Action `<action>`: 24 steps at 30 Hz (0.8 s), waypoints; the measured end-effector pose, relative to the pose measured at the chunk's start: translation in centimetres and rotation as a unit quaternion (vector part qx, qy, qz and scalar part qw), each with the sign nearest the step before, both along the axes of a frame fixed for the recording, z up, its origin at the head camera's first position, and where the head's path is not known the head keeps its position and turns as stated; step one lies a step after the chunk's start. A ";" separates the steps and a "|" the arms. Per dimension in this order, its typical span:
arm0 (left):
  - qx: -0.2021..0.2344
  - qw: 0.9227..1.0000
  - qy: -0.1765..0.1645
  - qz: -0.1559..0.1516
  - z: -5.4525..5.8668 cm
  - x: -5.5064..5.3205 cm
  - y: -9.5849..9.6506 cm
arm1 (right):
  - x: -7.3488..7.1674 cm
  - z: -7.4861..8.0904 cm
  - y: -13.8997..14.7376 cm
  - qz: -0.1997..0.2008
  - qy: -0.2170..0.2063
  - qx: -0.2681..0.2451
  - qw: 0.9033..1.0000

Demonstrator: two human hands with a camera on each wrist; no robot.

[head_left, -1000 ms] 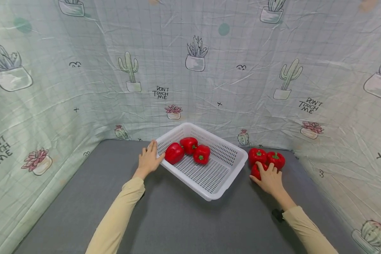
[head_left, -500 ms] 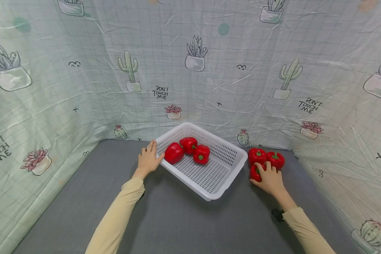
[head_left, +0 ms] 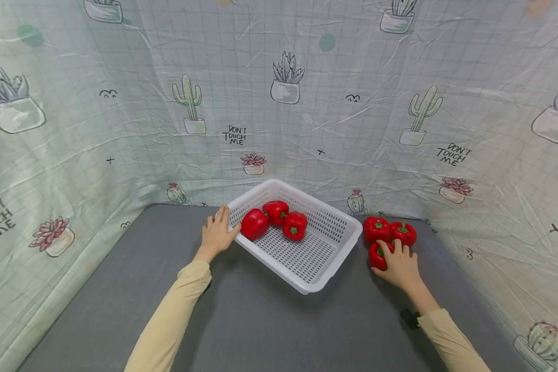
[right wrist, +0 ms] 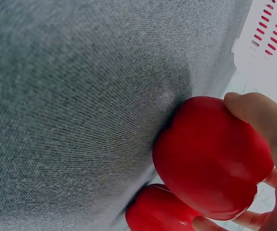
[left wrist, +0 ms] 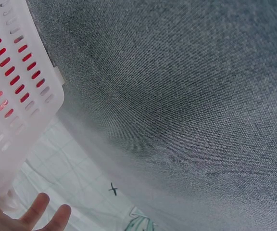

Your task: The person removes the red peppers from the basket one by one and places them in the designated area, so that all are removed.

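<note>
My right hand [head_left: 402,266] grips a red bell pepper [head_left: 376,257] on the grey table, thumb on one side and fingers on the other. That bell pepper [right wrist: 210,156] fills much of the right wrist view. Just behind it sit two more red bell peppers, one on the left [head_left: 375,230] and one on the right [head_left: 404,235]. At the left corner of a white perforated plastic basket [head_left: 339,258], my left hand [head_left: 216,238] rests on the rim with its fingers straight. Fingers [left wrist: 36,209] of it show beside the basket wall in the left wrist view.
Inside the basket lie three red bell peppers, one on the left [head_left: 254,225], one at the back [head_left: 276,212] and one on the right [head_left: 295,226]. A cactus-print curtain [head_left: 335,124] rises behind the grey tabletop [head_left: 260,325] and along both sides.
The right hand has shifted slightly right and toward me, and the front bell pepper with it, turning a little. The left hand and the basket stay where they were.
</note>
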State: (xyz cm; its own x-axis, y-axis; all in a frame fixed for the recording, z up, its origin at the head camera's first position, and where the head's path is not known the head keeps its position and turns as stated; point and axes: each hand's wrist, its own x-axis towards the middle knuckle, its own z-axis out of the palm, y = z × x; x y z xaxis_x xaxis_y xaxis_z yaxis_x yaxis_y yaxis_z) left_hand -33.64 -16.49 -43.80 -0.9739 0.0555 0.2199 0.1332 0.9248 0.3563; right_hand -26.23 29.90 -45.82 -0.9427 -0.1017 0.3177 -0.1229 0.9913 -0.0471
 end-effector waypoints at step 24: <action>-0.007 1.000 -0.009 0.004 -0.1 0.0 0.0 | -0.1 -0.2 0.6 0.011 -0.010 -0.001 1.000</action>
